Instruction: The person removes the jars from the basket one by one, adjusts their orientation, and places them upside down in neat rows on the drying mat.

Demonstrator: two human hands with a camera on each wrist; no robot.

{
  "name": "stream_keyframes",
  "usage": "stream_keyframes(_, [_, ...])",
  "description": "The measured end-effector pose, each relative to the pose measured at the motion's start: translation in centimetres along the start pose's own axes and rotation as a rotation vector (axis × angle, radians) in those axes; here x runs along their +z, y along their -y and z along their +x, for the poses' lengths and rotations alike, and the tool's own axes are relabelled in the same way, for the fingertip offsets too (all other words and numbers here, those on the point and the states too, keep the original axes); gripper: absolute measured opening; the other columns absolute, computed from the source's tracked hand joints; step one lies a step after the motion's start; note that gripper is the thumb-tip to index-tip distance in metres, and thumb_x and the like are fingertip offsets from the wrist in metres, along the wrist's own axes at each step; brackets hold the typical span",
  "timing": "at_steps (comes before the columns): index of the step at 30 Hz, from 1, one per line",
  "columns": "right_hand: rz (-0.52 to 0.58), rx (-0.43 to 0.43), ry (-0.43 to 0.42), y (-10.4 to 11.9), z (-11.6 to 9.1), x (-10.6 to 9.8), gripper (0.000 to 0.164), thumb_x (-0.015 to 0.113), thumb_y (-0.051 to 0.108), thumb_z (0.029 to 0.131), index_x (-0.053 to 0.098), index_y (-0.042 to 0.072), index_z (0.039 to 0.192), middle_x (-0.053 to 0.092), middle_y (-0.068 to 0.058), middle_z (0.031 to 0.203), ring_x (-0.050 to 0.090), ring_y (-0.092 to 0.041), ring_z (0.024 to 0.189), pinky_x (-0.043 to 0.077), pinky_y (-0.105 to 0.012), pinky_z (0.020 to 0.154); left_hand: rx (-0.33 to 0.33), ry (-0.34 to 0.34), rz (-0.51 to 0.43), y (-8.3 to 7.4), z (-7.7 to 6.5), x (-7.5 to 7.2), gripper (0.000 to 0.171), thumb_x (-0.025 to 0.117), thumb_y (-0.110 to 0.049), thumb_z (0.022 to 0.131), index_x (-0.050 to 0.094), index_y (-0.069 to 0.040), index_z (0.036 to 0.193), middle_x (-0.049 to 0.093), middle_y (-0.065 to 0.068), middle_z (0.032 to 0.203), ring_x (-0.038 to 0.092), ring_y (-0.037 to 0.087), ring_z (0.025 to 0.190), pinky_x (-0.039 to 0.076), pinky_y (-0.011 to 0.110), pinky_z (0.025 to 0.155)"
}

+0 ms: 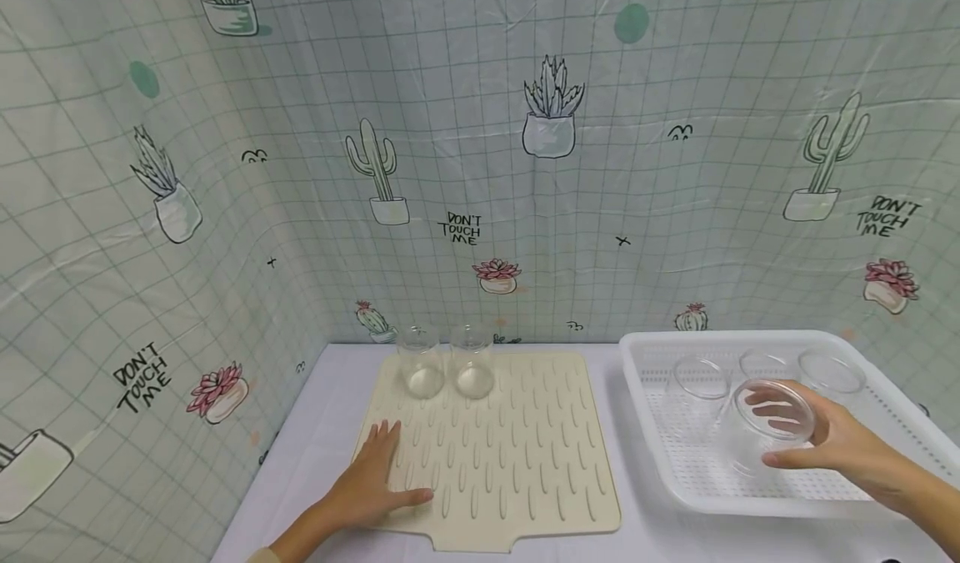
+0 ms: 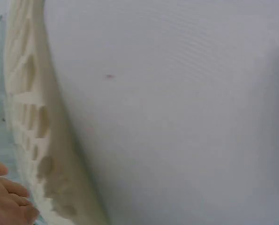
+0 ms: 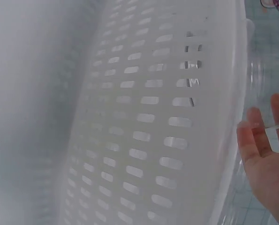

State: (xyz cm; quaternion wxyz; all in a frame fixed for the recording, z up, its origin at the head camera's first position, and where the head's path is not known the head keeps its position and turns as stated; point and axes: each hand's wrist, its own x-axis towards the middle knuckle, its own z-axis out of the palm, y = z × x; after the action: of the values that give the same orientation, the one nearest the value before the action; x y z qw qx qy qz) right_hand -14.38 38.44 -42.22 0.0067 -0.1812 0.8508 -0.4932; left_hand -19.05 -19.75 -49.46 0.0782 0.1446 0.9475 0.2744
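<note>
Your left hand (image 1: 365, 484): fingers spread, at the left edge of the mat (image 1: 536, 488), lower middle of frame; contact unclear. Your right hand (image 1: 836, 442): thumb and fingers round a glass (image 1: 746, 436), lower right, above the floor of the basket (image 1: 750, 505). Three more glasses (image 1: 701, 378) inside; two upright glasses (image 1: 472, 367) at the mat's upper left.

Soft, even light fills the head view, with faint glints on the printed sheet (image 1: 637, 188) and wide-angle stretching toward the edges. Both wrist views look hazy; the mat (image 2: 50, 103) blurs, and grey shade dims the right wrist view's left side.
</note>
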Motion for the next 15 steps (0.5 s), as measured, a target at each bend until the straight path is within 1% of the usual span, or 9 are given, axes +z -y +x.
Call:
stream_keyframes(5, [-0.045, 0.013, -0.001, 0.9, -0.1, -0.6, 0.069, 0.065, -0.005, 0.08, 0.03, 0.004, 0.139, 0.047, 0.009, 0.129, 0.048, 0.003, 0.111, 0.048, -0.021, 0.077, 0.014, -0.03, -0.062, -1.4, -0.2, -1.6, 0.109, 0.066, -0.063, 0.07, 0.014, -0.008, 0.148, 0.01, 0.018, 0.151, 0.004, 0.035, 0.138, 0.014, 0.06, 0.104])
stream_keyframes(7, [-0.052, 0.026, -0.008, 1.3, -0.2, -0.7, 0.068, 0.063, -0.004, 0.082, 0.029, 0.006, 0.14, 0.045, 0.009, 0.129, 0.046, 0.005, 0.111, 0.048, -0.022, 0.075, 0.019, -0.044, -0.082, -2.1, -0.2, -2.3, 0.108, 0.067, -0.062, 0.07, 0.014, -0.009, 0.148, 0.01, 0.016, 0.151, 0.005, 0.034, 0.138, 0.016, 0.061, 0.103])
stream_keyframes(11, [-0.059, 0.054, -0.04, 2.2, -0.1, -0.7, 0.067, 0.062, -0.003, 0.083, 0.029, 0.008, 0.141, 0.042, 0.001, 0.131, 0.044, 0.006, 0.111, 0.049, -0.024, 0.072, 0.015, -0.079, -0.114, -3.5, -0.1, -3.4, 0.105, 0.066, -0.063, 0.07, 0.017, -0.012, 0.148, 0.012, 0.014, 0.152, 0.01, 0.033, 0.138, 0.02, 0.062, 0.101])
stream_keyframes(12, [-0.059, 0.053, -0.048, 2.4, 0.0, -0.7, 0.067, 0.062, -0.003, 0.083, 0.029, 0.008, 0.14, 0.042, -0.002, 0.131, 0.044, 0.005, 0.111, 0.049, -0.025, 0.072, 0.014, -0.09, -0.124, -3.9, 0.0, -3.6, 0.104, 0.066, -0.063, 0.07, 0.017, -0.014, 0.148, 0.013, 0.013, 0.152, 0.012, 0.032, 0.138, 0.021, 0.061, 0.101])
stream_keyframes(15, [-0.059, 0.055, -0.067, 3.2, 0.2, -0.6, 0.066, 0.063, -0.004, 0.082, 0.031, 0.009, 0.139, 0.041, -0.005, 0.13, 0.046, 0.001, 0.11, 0.049, -0.026, 0.072, 0.031, -0.123, -0.158, -4.9, 0.1, -4.2, 0.102, 0.066, -0.063, 0.07, 0.018, -0.019, 0.147, 0.017, 0.006, 0.151, 0.018, 0.029, 0.136, 0.024, 0.059, 0.101])
